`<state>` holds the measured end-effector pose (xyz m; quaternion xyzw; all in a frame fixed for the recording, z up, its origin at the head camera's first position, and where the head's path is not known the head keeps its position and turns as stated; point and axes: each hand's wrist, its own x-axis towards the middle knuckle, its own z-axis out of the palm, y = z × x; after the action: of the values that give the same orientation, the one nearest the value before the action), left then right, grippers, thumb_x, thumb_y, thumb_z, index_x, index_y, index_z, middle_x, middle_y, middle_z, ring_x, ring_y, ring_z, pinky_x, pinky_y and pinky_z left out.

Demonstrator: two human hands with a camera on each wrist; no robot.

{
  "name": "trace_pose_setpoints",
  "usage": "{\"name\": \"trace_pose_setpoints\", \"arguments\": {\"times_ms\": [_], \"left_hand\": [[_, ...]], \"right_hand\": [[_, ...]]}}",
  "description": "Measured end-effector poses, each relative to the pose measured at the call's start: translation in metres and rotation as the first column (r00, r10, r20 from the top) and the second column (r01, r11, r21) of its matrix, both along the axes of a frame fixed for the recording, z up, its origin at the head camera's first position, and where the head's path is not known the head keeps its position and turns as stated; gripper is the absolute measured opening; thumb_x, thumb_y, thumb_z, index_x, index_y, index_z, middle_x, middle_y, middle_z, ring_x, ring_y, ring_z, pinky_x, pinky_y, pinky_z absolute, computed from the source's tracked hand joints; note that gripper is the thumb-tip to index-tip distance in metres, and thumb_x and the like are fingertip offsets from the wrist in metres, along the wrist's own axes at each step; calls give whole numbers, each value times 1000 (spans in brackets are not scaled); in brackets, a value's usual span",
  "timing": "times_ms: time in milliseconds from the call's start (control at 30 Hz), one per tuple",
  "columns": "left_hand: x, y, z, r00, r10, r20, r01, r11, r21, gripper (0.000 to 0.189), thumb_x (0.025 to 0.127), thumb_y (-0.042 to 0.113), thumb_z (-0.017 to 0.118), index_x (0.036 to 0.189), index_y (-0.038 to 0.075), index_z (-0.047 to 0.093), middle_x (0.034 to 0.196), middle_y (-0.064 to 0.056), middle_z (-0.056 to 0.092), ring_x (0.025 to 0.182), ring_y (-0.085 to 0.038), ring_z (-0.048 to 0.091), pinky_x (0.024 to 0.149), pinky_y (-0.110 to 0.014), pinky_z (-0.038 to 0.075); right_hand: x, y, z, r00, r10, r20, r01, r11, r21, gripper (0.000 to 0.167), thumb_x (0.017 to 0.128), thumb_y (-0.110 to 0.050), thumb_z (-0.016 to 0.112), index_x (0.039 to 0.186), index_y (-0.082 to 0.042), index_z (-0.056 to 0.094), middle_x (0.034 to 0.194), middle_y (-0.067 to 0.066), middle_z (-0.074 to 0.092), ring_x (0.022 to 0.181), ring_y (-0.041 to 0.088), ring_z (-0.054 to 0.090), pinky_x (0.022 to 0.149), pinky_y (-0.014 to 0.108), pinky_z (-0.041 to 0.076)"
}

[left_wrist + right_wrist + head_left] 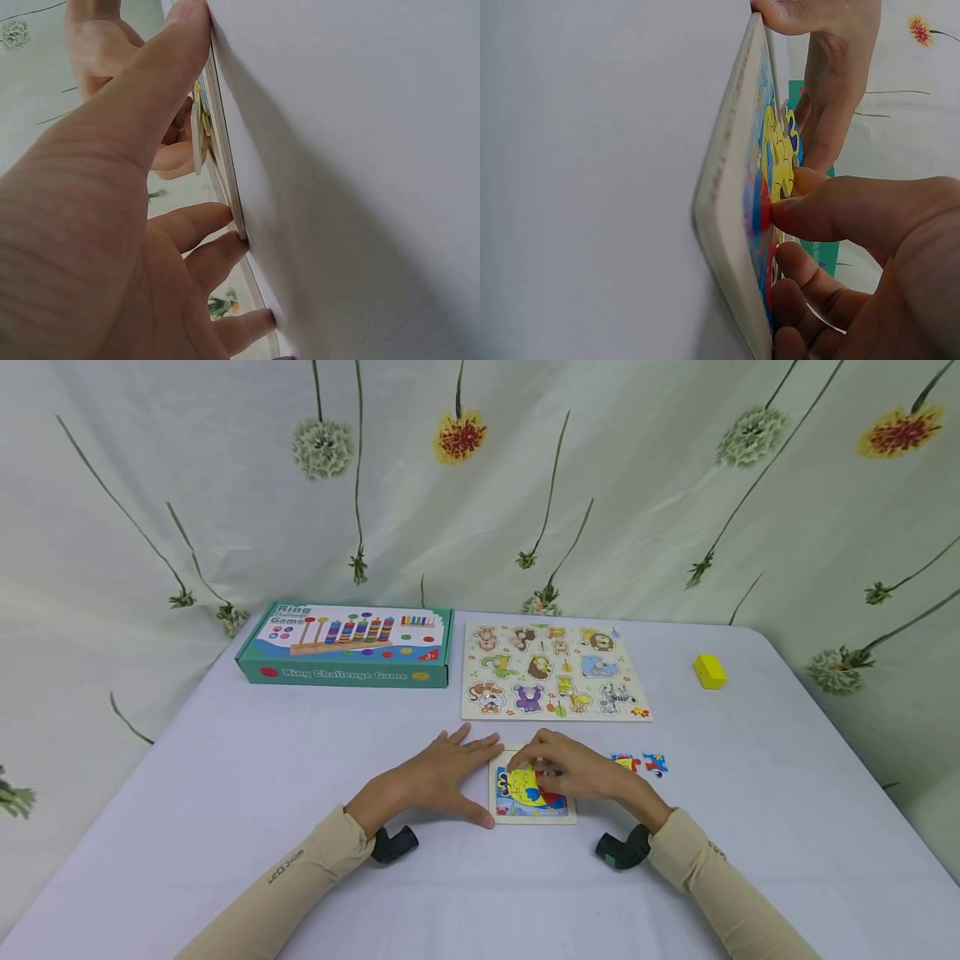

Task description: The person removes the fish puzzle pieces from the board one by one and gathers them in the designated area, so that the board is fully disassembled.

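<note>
A small wooden fish puzzle board (572,817) lies flat near the middle of the table. My left hand (441,774) is spread along its left side, thumb at the near corner and fingertips (225,213) at the far corner. Over the board, my right hand (576,767) pinches a yellow scaly puzzle piece (786,154) between thumb and index finger. That piece stands tilted above the picture, its pale edge showing in the left wrist view. Two loose puzzle pieces, one red and yellow (626,762), one blue and red (655,764), lie right of my right hand.
Beyond the hands lies a larger wooden animal puzzle board (517,667). A green Ring Challenge Game box (345,675) sits at the back left, a yellow block (709,672) at the back right. A flowered curtain (645,527) hangs behind the table.
</note>
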<state>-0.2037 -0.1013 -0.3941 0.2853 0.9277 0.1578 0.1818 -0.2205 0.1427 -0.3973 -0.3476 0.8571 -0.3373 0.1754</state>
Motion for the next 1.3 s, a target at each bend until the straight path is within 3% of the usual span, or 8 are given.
{"name": "trace_pose_setpoints", "arguments": {"times_ms": [367, 700, 1300], "left_hand": [[0, -1, 2, 1000, -3, 10, 3, 1000, 3, 103, 69, 64, 74, 152, 23, 30, 159, 6, 20, 148, -29, -1, 117, -54, 2], [0, 0, 1, 1000, 2, 11, -2, 1000, -8, 104, 68, 65, 74, 152, 23, 28, 159, 7, 20, 148, -29, -1, 118, -53, 2], [1, 0, 2, 1000, 4, 16, -3, 1000, -2, 104, 68, 65, 74, 152, 23, 29, 159, 7, 20, 148, -29, -1, 118, -54, 1]], "right_hand": [[-3, -1, -2, 998, -3, 61, 9, 996, -86, 29, 89, -4, 63, 116, -14, 68, 110, 3, 57, 99, 19, 53, 90, 32, 49], [0, -5, -2, 1000, 10, 22, -7, 992, -129, 27, 89, -9, 66, 116, -12, 67, 105, 1, 62, 87, 20, 51, 75, 27, 47], [1, -6, -2, 999, 20, 40, -15, 994, -110, 28, 89, -9, 66, 116, -12, 63, 99, 0, 61, 82, 14, 52, 71, 22, 46]]}}
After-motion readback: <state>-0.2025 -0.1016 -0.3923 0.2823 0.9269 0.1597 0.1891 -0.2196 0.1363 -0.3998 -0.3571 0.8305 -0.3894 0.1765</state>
